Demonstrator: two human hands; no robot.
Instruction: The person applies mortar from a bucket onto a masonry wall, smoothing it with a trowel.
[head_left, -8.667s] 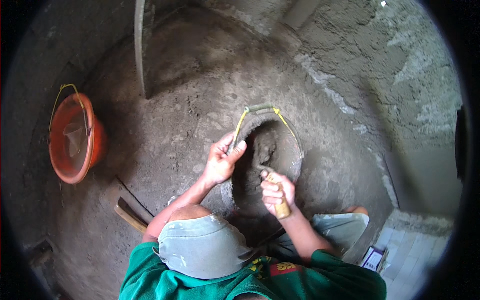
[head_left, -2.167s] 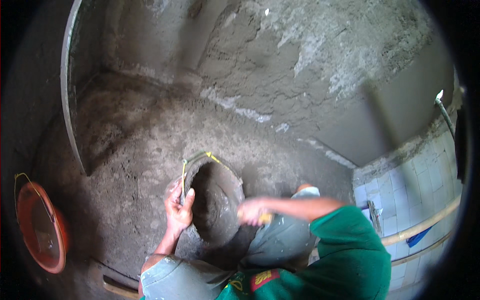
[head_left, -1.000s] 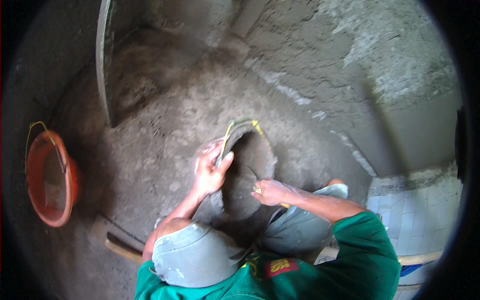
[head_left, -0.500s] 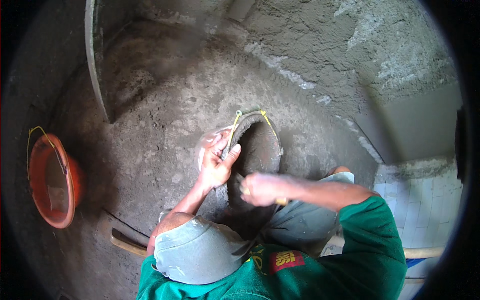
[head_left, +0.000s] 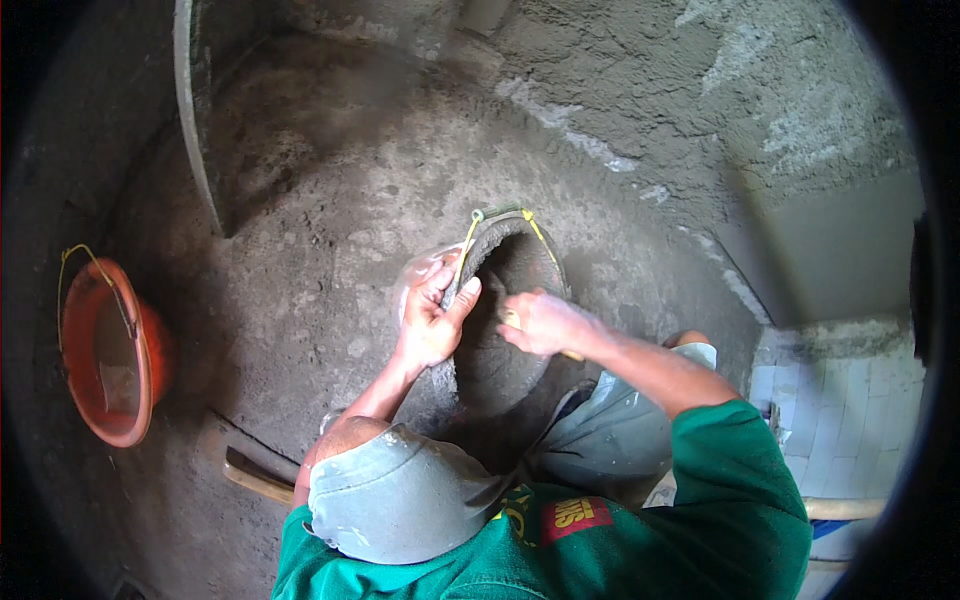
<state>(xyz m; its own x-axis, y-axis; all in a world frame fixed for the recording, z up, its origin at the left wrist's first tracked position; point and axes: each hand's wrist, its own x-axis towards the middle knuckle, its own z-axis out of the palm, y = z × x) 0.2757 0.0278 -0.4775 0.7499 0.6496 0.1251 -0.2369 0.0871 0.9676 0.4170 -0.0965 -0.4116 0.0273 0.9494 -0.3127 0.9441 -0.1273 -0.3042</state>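
Observation:
My left hand (head_left: 432, 318) is closed on the left side of a mortar-crusted bucket (head_left: 510, 370), which is tipped between my bent legs, its mouth turned toward me and a cord-and-wire handle at the top. My right hand (head_left: 535, 325) is closed on the light wooden handle (head_left: 568, 354) of a tool and reaches into the bucket's mouth; the tool's working end is blurred and mostly hidden in the dark inside, where grey, wet-looking mortar coats the walls.
An orange bucket (head_left: 112, 410) with cloudy liquid stands at left. Below it lies a wooden-handled tool (head_left: 255, 478). An upright board (head_left: 195, 130) stands at upper left. A rough-plastered wall (head_left: 800, 110) rises at right, above white tiles (head_left: 835, 420); a wooden pole (head_left: 840, 508) shows at lower right.
My right hand has moved up and slightly right inside the bucket's mouth since half a second ago. Compared with the oldest frame, the lump of mortar in the bucket no longer shows.

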